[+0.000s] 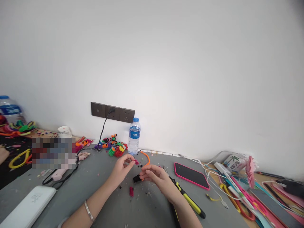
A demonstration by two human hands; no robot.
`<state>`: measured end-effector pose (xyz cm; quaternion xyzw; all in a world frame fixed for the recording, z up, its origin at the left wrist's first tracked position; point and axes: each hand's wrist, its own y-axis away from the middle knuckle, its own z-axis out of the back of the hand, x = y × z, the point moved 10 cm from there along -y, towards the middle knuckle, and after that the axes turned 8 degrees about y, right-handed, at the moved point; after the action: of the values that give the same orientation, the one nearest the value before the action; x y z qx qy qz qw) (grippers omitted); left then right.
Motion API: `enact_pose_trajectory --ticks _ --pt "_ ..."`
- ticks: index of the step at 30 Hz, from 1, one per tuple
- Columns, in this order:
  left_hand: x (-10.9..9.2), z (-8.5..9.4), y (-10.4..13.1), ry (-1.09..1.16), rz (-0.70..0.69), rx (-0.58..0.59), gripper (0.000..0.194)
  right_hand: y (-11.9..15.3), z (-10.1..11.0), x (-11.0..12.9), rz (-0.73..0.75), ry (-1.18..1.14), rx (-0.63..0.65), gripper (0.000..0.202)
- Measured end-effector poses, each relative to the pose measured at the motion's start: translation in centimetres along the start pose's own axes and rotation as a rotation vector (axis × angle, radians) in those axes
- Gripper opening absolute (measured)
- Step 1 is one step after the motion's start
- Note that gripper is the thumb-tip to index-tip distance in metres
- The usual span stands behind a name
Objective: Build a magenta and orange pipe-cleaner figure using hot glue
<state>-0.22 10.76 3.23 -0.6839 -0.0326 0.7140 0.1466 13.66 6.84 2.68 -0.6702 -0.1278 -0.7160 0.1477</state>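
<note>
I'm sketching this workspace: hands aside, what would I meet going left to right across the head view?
Left-edge bottle, white roundish item, red fuzzy figure, middle bottle, orange fuzzy stem, pink-edged phone, palm-tree packet.

A smooth silver metal bangle (88, 210) around my left wrist, bare forearms, my fingers ringless, my right wrist unadorned
</note>
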Motion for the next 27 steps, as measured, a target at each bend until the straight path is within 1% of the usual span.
enact_pose_trajectory --ticks 3,6,13,19,23,25,27 --pt "-0.1 -0.1 0.1 -0.011 0.001 0.003 0.017 0.0 0.3 -0.2 -0.015 -0.017 -0.014 0.04" --pt "0.2 0.1 0.1 -0.008 0.009 -0.007 0.018 0.0 0.1 -0.2 -0.022 -0.008 0.004 0.041" --pt "0.5 0.1 0.0 -0.015 0.014 -0.011 0.018 0.1 -0.3 0.3 0.008 0.025 0.039 0.029" --pt "0.5 0.0 0.0 -0.011 0.013 -0.011 0.019 0.5 -0.1 1.1 0.023 0.225 0.011 0.025" --pt "0.5 0.1 0.0 0.005 0.008 -0.017 0.018 0.6 -0.5 0.9 0.008 0.277 0.063 0.024" --pt "0.5 0.1 0.0 0.002 0.006 -0.014 0.017 0.7 -0.4 0.5 -0.003 0.344 0.073 0.017" --pt "0.3 0.1 0.0 -0.004 0.002 -0.017 0.016 0.7 0.0 0.3 -0.007 0.433 0.054 0.008"
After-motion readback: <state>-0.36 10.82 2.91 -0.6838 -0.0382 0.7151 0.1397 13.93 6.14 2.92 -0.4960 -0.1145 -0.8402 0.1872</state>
